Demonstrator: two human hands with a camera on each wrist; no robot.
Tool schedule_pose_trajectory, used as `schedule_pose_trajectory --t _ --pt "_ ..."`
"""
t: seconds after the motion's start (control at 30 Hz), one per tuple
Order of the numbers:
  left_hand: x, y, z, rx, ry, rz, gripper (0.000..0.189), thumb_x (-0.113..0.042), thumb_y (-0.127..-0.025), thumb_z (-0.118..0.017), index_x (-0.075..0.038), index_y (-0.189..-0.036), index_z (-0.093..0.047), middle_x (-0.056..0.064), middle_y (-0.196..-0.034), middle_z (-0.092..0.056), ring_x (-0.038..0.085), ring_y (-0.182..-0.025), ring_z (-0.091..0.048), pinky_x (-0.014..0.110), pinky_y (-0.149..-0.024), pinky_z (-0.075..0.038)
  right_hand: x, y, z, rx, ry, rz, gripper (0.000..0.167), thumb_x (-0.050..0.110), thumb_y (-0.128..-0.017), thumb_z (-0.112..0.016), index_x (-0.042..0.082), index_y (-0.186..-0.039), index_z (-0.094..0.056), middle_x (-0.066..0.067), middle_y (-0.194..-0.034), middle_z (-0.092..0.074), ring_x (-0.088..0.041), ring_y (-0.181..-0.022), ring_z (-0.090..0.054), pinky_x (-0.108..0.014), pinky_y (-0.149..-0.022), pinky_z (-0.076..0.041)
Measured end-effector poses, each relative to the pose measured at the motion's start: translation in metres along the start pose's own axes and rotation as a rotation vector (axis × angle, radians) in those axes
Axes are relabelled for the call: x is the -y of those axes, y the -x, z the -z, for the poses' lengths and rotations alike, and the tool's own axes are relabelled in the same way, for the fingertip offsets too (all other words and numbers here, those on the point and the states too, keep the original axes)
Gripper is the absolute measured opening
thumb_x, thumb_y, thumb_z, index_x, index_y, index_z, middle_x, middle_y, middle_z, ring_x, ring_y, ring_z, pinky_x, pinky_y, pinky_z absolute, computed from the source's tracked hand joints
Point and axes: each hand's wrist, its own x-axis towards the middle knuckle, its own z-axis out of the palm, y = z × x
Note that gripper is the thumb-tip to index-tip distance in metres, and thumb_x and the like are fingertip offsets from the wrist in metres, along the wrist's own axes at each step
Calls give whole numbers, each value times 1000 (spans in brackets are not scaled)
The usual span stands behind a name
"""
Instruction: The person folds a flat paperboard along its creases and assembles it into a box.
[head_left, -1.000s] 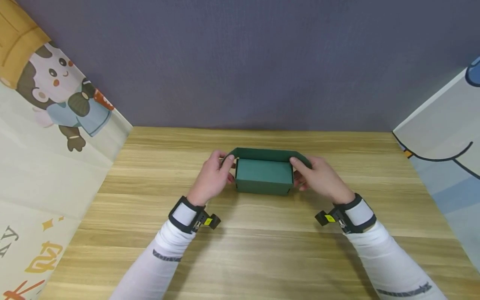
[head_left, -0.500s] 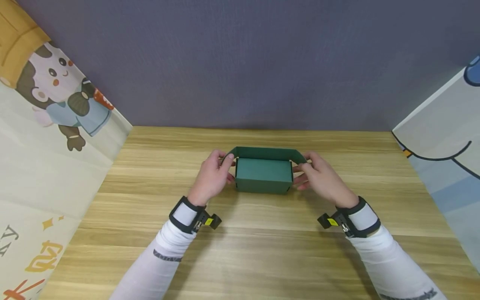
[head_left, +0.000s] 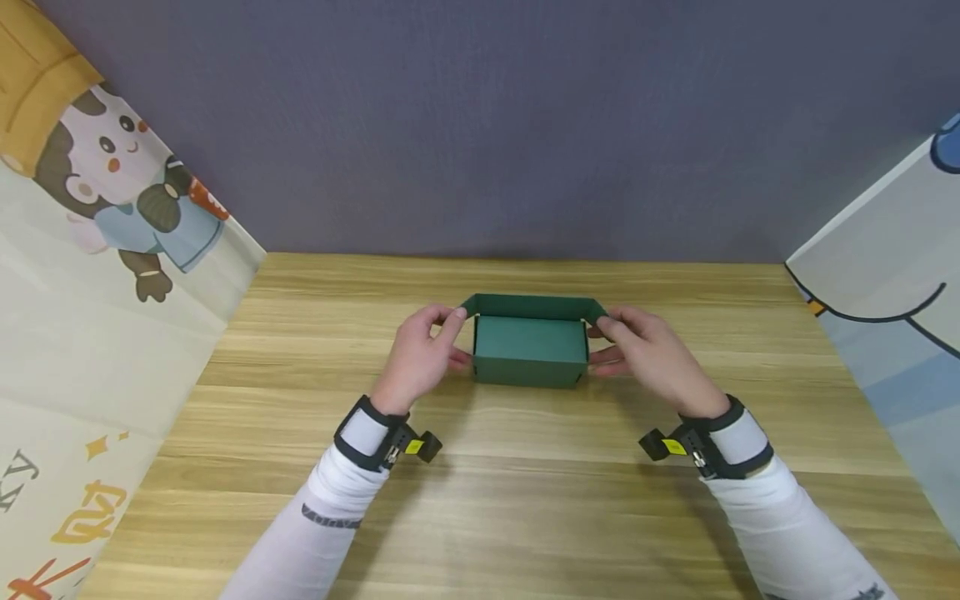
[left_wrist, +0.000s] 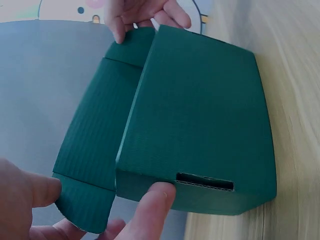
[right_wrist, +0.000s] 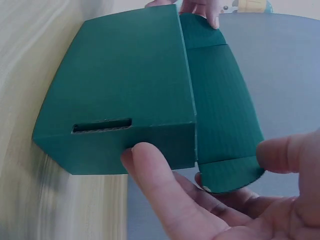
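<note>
A small green cardboard box [head_left: 531, 340] sits on the wooden table, its rear flap [head_left: 534, 306] raised, with a rounded tab folded at each end. My left hand [head_left: 420, 354] pinches the left tab [left_wrist: 85, 202] between thumb and fingers, while one finger touches the box's end beside a slot [left_wrist: 205, 181]. On the other side, my right hand [head_left: 656, 354] holds the right tab [right_wrist: 231, 175] by thumb and fingers. One of its fingers rests against that end of the box, near another slot [right_wrist: 102, 125]. The box's interior is hidden.
The wood-grain table [head_left: 517, 500] runs back to a dark grey-blue wall [head_left: 510, 125]. Light panels with cartoon prints stand at the left [head_left: 135, 333] and right [head_left: 892, 275]. Each wrist wears a strapped camera.
My right hand has shifted its hold outward along the right tab, and its fingers have moved slightly to the right. The left hand has eased slightly outward. The box stays in place.
</note>
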Motion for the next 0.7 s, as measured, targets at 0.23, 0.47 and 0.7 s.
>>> schedule_pose_trajectory --t 0.23,0.47,0.7 --pt "-4 3 2 17 34 56 42 -36 -103 -42 -5 -131 -51 16 -132 -52 37 -80 -71 46 -73 -59 3 6 5 19 43 -27 60 41 -104 -37 -1 -145 -34 -27 -126 -58 -39 -103 -67 -43 -83 -57" --pt "-7 2 3 47 101 99 39 -28 -104 -36 -1 -129 -51 21 -133 -53 38 -86 -70 44 -74 -59 4 8 4 27 0 -30 59 34 -105 -35 -4 -149 -25 -29 -132 -53 -42 -106 -64 -40 -82 -58" --pt "-7 1 4 55 94 86 39 -31 -104 -42 -1 -126 -53 22 -122 -56 40 -87 -70 48 -75 -58 6 6 1 14 12 -23 56 37 -104 -39 -2 -144 -34 -24 -130 -53 -40 -107 -64 -38 -79 -59"
